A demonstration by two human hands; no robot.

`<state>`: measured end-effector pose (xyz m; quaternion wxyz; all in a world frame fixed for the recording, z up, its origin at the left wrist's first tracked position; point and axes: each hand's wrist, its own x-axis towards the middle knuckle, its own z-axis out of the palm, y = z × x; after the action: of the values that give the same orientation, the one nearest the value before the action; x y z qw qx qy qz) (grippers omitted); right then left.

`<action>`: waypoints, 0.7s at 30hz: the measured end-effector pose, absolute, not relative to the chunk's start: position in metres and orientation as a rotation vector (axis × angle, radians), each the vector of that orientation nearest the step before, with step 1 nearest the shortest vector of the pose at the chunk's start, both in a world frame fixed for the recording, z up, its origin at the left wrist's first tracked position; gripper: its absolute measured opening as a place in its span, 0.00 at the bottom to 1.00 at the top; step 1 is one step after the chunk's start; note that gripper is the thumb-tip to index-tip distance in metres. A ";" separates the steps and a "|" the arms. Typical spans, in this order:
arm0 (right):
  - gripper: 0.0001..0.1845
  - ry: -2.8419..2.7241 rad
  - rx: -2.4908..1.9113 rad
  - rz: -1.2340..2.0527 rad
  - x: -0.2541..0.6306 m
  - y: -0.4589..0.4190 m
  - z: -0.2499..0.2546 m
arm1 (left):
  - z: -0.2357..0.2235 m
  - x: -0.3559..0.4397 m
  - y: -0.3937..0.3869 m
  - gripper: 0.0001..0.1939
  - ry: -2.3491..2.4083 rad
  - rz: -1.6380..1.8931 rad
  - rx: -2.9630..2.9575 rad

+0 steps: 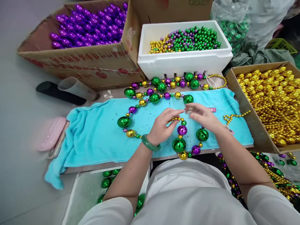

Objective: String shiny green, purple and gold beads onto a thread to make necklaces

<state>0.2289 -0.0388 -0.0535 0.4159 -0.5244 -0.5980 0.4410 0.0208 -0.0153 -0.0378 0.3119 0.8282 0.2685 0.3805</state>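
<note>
My left hand (164, 125), with a green bangle (150, 143) at its wrist, is closed on a strand of small gold beads, part of a bead necklace (179, 145). Large green, purple and gold beads hang from it toward my lap, and the chain curves over a turquoise towel (98, 125). Close to the left fingertips is my right hand (203, 116), its fingers bent and smeared by motion; whether it pinches anything I cannot tell. Right of it lie a small red tag (212, 110), white threads and a short string of gold beads (231, 118).
Behind the towel stand a carton of purple beads (93, 56) and a white foam box (185, 64) of small mixed beads. A carton of gold beads (255, 106) is at the right. At the left are a pink case (52, 133) and a clear cup (73, 87).
</note>
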 end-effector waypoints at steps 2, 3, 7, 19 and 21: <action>0.25 -1.476 -1.120 1.358 0.206 -0.038 -0.042 | -0.036 0.024 -0.016 0.21 0.719 1.031 2.268; 0.25 -1.474 -1.096 1.421 0.199 -0.036 -0.038 | -0.037 0.025 -0.016 0.22 0.743 1.047 2.278; 0.22 -1.448 -1.163 1.508 0.197 -0.029 -0.021 | -0.049 0.016 -0.014 0.36 0.913 0.941 2.193; 0.21 -1.710 -1.075 1.299 0.192 -0.019 0.042 | 0.042 -0.005 0.005 0.08 0.853 0.776 1.837; 0.16 -1.778 -1.029 1.265 0.180 -0.017 0.069 | 0.070 0.003 0.010 0.07 0.797 0.846 1.857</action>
<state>0.1803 -0.0168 0.0690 0.3567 -0.3984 -0.6885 0.4899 0.0028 0.0099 0.0703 0.4577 0.7535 0.3237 0.3434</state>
